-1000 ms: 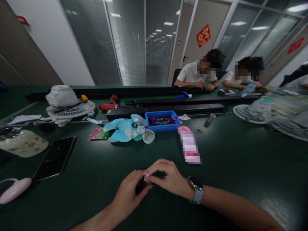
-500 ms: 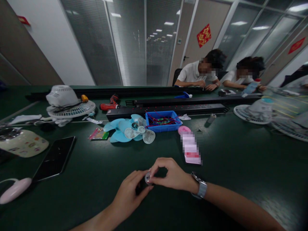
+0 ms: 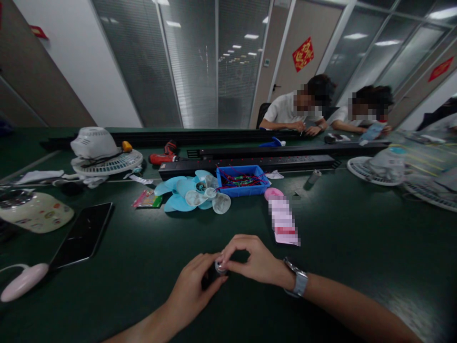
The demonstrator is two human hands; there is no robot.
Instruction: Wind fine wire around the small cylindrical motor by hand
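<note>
A small silver cylinder [image 3: 220, 271] is between my hands, just above or on the green table; which of the two I cannot tell. The fingers and thumb of my left hand [image 3: 194, 283] curve around its side and grip it. From the right, my right hand [image 3: 253, 262], with a metal watch on the wrist, pinches thumb and forefinger together at its top. These fingertips cover most of the cylinder's round end face. Whether anything tiny sits in that pinch is hidden.
Beyond my hands are light-blue fan blades [image 3: 178, 193], a blue bin [image 3: 243, 190] of red and green wires, a pixelated pink item [image 3: 283, 219] and another small cylinder [image 3: 314, 176]. A tablet-like black device [image 3: 84, 236] lies left. Two people sit across the table.
The right fingertips have shifted slightly onto the cylinder's end face, which was more exposed before. My left hand keeps its hold in the same place.
</note>
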